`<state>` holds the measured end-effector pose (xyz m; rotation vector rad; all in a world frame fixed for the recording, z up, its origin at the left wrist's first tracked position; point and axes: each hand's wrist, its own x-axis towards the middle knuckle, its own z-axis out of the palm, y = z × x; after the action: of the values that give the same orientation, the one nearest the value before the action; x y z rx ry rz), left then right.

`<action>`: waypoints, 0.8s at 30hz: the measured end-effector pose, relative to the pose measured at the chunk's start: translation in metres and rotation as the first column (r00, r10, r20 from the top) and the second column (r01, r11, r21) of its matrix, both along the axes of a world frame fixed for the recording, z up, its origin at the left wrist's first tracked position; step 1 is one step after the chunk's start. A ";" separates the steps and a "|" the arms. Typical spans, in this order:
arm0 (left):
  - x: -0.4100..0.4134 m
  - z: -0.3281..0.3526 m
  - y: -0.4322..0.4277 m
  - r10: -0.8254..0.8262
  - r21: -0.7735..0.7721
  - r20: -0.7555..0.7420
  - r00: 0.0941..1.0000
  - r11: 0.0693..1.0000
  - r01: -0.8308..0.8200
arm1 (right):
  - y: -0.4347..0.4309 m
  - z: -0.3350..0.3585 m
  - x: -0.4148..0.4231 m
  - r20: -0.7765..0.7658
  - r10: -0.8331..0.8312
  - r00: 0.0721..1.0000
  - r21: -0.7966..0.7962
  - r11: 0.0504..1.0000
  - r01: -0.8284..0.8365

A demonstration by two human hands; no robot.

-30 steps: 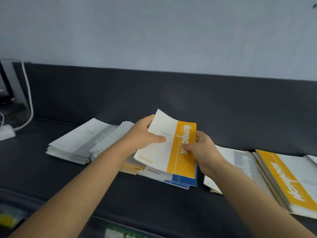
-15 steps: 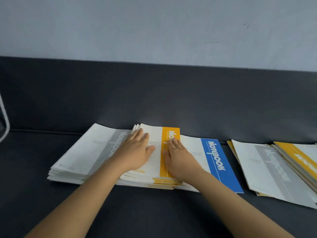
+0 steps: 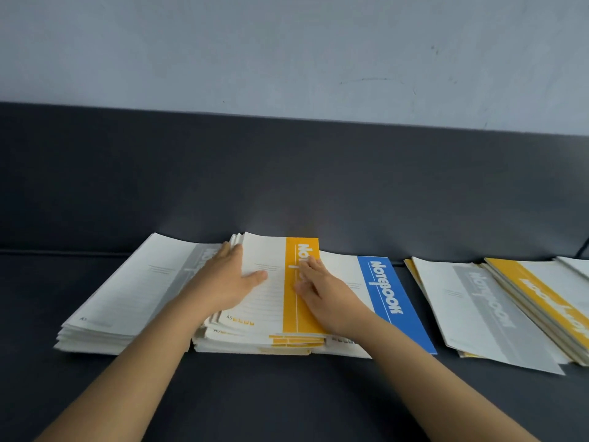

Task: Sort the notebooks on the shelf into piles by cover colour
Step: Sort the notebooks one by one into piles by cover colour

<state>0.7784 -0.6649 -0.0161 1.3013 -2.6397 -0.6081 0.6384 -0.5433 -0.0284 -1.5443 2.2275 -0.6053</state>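
Yellow-banded paper notebook (image 3: 271, 298) lies flat under both hands (image 3: 228, 282) (image 3: 325, 303)

The yellow notebook (image 3: 274, 301) on top of the middle pile has a thin paper cover. It is smooth, with a faint sheen on the white part, and its printed yellow band looks flat and even. The blue notebook (image 3: 387, 291) has the same smooth paper cover. The grey pile (image 3: 137, 288) on the left is also paper, with dull covers and slightly ragged stacked edges. The grey notebook (image 3: 471, 307) and the yellow pile (image 3: 541, 295) on the right look like the same smooth, thin paper. The shelf (image 3: 287, 393) is dark grey, matt and smooth; its material cannot be told. Its back panel (image 3: 287, 173) has the same matt finish, with a soft pale glow behind the middle pile. The wall (image 3: 287, 52) is pale, matt and painted, with a few faint scuffs.
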 end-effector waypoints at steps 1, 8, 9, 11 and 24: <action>0.000 0.001 0.002 -0.006 -0.003 -0.036 0.999 1.000 0.006 | 0.001 0.001 0.001 0.022 -0.030 0.999 -0.020 0.999 0.031; 0.010 -0.004 0.004 0.005 -0.010 -0.147 0.989 1.000 -0.007 | 0.015 0.011 -0.015 0.286 -0.251 0.925 -0.130 0.946 0.297; 0.011 -0.007 0.001 -0.005 -0.023 -0.111 0.994 1.000 0.002 | 0.016 0.012 -0.019 0.306 -0.266 0.914 -0.129 0.940 0.317; 0.011 -0.011 -0.003 0.002 -0.019 -0.070 0.998 1.000 -0.004 | 0.017 0.011 -0.022 0.330 -0.278 0.902 -0.122 0.935 0.333; 0.009 -0.008 -0.008 0.033 0.068 -0.179 0.983 0.997 -0.021 | 0.050 0.025 -0.062 0.741 -0.349 0.574 -0.127 0.767 0.629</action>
<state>0.7879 -0.6732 -0.0238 1.2332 -2.4724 -0.7761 0.5767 -0.4929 -0.0032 -0.5571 1.9590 -1.5776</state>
